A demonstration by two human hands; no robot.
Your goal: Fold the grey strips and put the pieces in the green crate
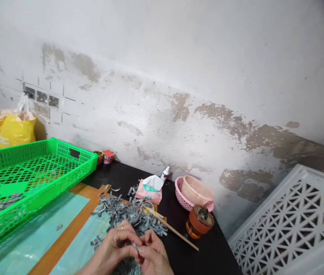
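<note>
Near the bottom centre, my left hand (119, 246) and my right hand (153, 252) meet with fingertips pinched together. Between them is a small light-grey piece (136, 246), mostly covered by the fingers. A ring shows on a finger of my left hand. Just beyond the hands lies a heap of curved grey strips (122, 210), with more strips below them. A wooden stick (179, 233) with a yellowish, coated end leans across the right side of the heap.
A green crate (36, 200) holding grey pieces fills the left. Behind the heap are a tissue pack (149, 190) and small bottle (165, 173). Pink baskets (195, 193) and an amber jar (200, 221) stand right, near a white lattice crate (290, 225). A yellow bag (13, 130) is back left.
</note>
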